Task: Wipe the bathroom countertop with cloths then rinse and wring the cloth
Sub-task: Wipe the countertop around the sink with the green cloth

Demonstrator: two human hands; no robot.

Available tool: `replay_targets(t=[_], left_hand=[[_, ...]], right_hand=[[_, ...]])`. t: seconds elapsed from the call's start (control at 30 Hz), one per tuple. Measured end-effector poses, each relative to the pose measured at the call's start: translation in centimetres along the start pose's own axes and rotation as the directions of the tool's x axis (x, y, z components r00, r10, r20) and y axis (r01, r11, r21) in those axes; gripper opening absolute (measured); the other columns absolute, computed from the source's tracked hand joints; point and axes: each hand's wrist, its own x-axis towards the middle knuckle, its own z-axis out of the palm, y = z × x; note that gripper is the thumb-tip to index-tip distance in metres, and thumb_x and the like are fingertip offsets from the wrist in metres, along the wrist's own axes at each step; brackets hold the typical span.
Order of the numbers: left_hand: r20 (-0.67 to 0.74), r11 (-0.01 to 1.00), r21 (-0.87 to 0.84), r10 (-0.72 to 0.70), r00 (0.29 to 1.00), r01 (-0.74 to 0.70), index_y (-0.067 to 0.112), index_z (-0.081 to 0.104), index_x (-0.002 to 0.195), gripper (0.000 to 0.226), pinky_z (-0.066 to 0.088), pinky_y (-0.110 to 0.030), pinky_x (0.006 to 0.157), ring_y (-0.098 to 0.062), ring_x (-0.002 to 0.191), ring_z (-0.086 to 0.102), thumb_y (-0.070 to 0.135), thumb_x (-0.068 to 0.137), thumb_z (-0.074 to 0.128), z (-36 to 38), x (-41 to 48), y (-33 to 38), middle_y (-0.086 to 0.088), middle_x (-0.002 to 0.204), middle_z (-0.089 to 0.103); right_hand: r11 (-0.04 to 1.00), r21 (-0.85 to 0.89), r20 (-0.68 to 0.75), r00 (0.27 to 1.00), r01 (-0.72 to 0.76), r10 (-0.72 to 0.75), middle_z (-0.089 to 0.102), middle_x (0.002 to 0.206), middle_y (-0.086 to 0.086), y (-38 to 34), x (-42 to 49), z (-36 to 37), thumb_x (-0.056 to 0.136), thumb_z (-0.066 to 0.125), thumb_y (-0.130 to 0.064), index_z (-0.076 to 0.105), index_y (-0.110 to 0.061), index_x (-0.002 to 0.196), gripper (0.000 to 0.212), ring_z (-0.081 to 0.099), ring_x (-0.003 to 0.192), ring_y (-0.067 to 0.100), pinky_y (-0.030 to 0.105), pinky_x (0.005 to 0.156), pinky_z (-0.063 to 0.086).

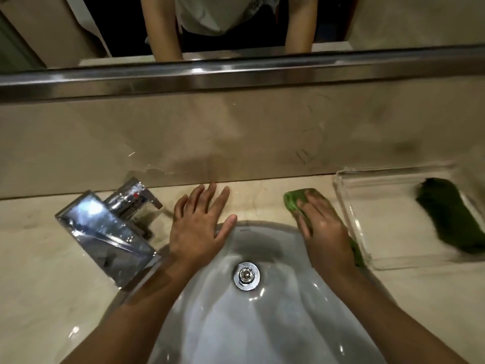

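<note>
My right hand (pixel 321 227) presses flat on a light green cloth (pixel 295 199) on the beige countertop (pixel 34 258), just right of the sink's far rim. Most of the cloth is under the palm; its ends stick out beyond the fingers and by the wrist. My left hand (pixel 200 223) lies flat with fingers spread on the countertop behind the white sink (pixel 262 324), holding nothing. A second, dark green cloth (pixel 448 214) lies in a clear tray (pixel 351 214) at the right.
A chrome faucet (pixel 105 232) with a lever handle stands left of the sink. The sink has a metal drain (pixel 246 275). A beige backsplash (pixel 157 135) rises behind the counter, with a metal ledge (pixel 236 74) and a mirror above showing a person's arms.
</note>
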Motion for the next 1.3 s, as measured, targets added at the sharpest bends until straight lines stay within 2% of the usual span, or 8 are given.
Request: replay_targets(t=[0.1, 0.23, 0.57, 0.7, 0.83, 1.03, 1.17, 1.3], left_hand=[[-0.005, 1.000, 0.013, 0.004, 1.000, -0.004, 0.031, 0.036, 0.143, 0.062, 0.018, -0.042, 0.105, -0.024, 0.135, 0.032, 0.060, 0.090, 0.020, 0.1, 0.0, -0.1, -0.003, 0.146, 0.042], [-0.014, 1.000, 0.019, 0.010, 1.000, -0.010, 0.029, 0.038, 0.141, 0.061, 0.018, -0.042, 0.103, -0.025, 0.134, 0.034, 0.059, 0.091, 0.023, 0.2, 0.2, -0.2, -0.004, 0.143, 0.044], [-0.068, 0.999, 0.030, 0.018, 0.998, -0.016, 0.026, 0.045, 0.137, 0.062, 0.021, -0.042, 0.100, -0.027, 0.130, 0.040, 0.060, 0.090, 0.025, 0.3, 0.2, 0.0, -0.005, 0.138, 0.050], [-0.059, 1.000, 0.024, 0.013, 0.998, -0.012, 0.027, 0.042, 0.139, 0.066, 0.019, -0.041, 0.102, -0.026, 0.132, 0.037, 0.062, 0.089, 0.020, 0.1, 0.2, 0.0, -0.004, 0.141, 0.047], [-0.016, 0.999, 0.040, -0.009, 1.000, 0.009, 0.032, 0.028, 0.146, 0.073, 0.011, -0.038, 0.105, -0.021, 0.140, 0.022, 0.066, 0.085, 0.006, 0.0, 0.1, 0.1, 0.001, 0.151, 0.032], [-0.115, 0.991, -0.120, 0.048, 0.992, -0.062, 0.022, 0.036, 0.143, 0.061, 0.026, -0.045, 0.103, -0.027, 0.131, 0.035, 0.052, 0.091, 0.025, -0.2, -0.5, -0.1, -0.008, 0.149, 0.035], [-0.286, 0.943, -0.269, 0.118, 0.951, -0.198, 0.016, 0.045, 0.134, 0.049, 0.024, -0.034, 0.104, -0.020, 0.127, 0.036, 0.041, 0.092, 0.038, -1.0, -4.8, 1.4, -0.007, 0.142, 0.043], [0.214, 0.584, -0.790, -0.021, 0.977, 0.185, 0.041, 0.030, 0.136, 0.066, 0.034, -0.023, 0.104, -0.002, 0.126, 0.039, 0.068, 0.078, 0.047, -2.3, -11.4, 4.5, 0.011, 0.142, 0.040]], right_hand=[[0.989, 0.001, -0.083, 0.985, -0.150, 0.150, 0.066, 0.108, 0.023, -0.7, 2.1, 0.9, 0.077, 0.070, 0.001, 0.069, 0.003, 0.097, 0.020, 0.062, 0.103, 0.038, 0.046, 0.096, 0.046], [0.998, 0.022, -0.018, 0.999, 0.051, -0.050, 0.065, 0.113, 0.020, -2.2, 1.0, 1.3, 0.086, 0.054, -0.012, 0.068, 0.000, 0.102, 0.025, 0.061, 0.107, 0.035, 0.036, 0.099, 0.044], [0.994, -0.022, -0.143, 0.984, -0.107, 0.103, 0.064, 0.111, 0.026, -2.7, 1.0, 2.0, 0.082, 0.061, -0.003, 0.067, 0.004, 0.098, 0.019, 0.061, 0.104, 0.041, 0.052, 0.091, 0.049], [0.992, -0.018, 0.009, 0.992, 0.123, -0.123, 0.063, 0.117, 0.021, -1.9, -1.1, 0.0, 0.076, 0.073, 0.001, 0.066, 0.001, 0.109, 0.034, 0.061, 0.108, 0.036, 0.042, 0.097, 0.044], [0.981, 0.182, -0.054, 0.996, -0.067, 0.078, 0.066, 0.107, 0.005, -0.7, 0.3, -1.5, 0.085, 0.065, -0.005, 0.067, -0.005, 0.105, 0.020, 0.062, 0.099, 0.022, 0.016, 0.098, 0.037], [0.962, 0.269, 0.101, 0.992, 0.046, -0.076, 0.067, 0.114, 0.011, -3.8, -0.5, 0.7, 0.080, 0.066, 0.003, 0.068, -0.006, 0.108, 0.030, 0.060, 0.110, 0.022, 0.023, 0.101, 0.035], [0.820, 0.538, 0.223, 0.971, -0.197, 0.086, 0.069, 0.106, -0.009, -4.0, -2.2, -3.3, 0.086, 0.064, -0.008, 0.070, -0.018, 0.105, 0.022, 0.061, 0.100, 0.001, 0.010, 0.089, 0.042], [0.400, 0.743, 0.424, 0.840, -0.537, 0.339, 0.069, 0.095, -0.005, -6.1, -5.7, -4.7, 0.092, 0.056, -0.018, 0.068, -0.027, 0.096, 0.015, 0.062, 0.088, 0.009, 0.018, 0.075, 0.047]])
